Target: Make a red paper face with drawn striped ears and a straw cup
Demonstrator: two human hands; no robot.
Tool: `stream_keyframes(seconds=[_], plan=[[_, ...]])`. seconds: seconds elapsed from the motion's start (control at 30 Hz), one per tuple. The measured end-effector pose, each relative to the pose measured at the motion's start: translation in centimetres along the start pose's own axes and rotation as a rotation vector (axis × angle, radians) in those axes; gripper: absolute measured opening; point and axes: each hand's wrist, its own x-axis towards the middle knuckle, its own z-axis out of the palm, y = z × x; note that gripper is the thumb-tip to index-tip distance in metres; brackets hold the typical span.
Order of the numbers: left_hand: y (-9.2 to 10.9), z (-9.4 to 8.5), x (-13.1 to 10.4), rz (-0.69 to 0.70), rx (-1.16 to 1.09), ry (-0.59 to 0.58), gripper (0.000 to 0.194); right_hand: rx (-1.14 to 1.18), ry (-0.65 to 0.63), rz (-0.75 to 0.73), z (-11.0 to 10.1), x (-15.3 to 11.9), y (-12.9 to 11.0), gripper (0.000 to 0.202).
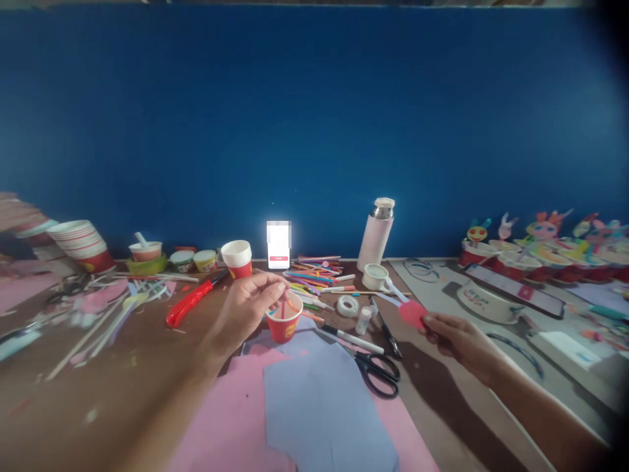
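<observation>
My left hand [250, 305] is closed, thumb and fingers pinched together over the rim of a red and white paper cup [285, 328]. A thin orange strip shows just under its fingertips, and whether they grip it I cannot tell. Off to the right, my right hand [455, 337] pinches a red paper cutout [411, 314] with two pale lilac strips reaching up from it. The cup stands at the far edge of blue-grey paper [324, 393], which lies on pink paper [216, 426]. Black-handled scissors [381, 373] rest on the right side of these sheets.
Behind the cup lie many coloured pens [314, 275], a tape roll [348, 305] and a lit phone [279, 246]. A pale flask [376, 236] stands by the blue partition [314, 131]. Left are a red cutter [194, 301] and stacked cups [83, 246]; decorated cups [521, 262] line the right.
</observation>
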Motion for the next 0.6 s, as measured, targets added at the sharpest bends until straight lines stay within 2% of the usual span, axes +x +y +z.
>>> stream_keyframes(seconds=[0.1,0.27,0.43,0.53,0.6], plan=[[0.2,0.1,-0.1,0.008,0.0,0.009,0.019,0.024,0.076,0.079,0.0,-2.1,2.0,0.046],[-0.1,1.0,-0.3,-0.023,-0.039,-0.029,0.019,-0.002,0.098,0.139,0.9,-4.0,2.3,0.038],[-0.5,1.7,-0.9,-0.024,-0.007,-0.107,0.023,-0.062,0.177,0.197,1.3,-4.9,3.0,0.051],[-0.5,1.9,-1.3,-0.041,0.02,-0.093,0.022,-0.154,0.116,0.225,1.0,-5.4,3.9,0.056],[-0.5,2.0,-1.8,-0.055,0.022,-0.072,0.022,-0.328,0.034,0.192,0.4,-5.7,3.8,0.05]])
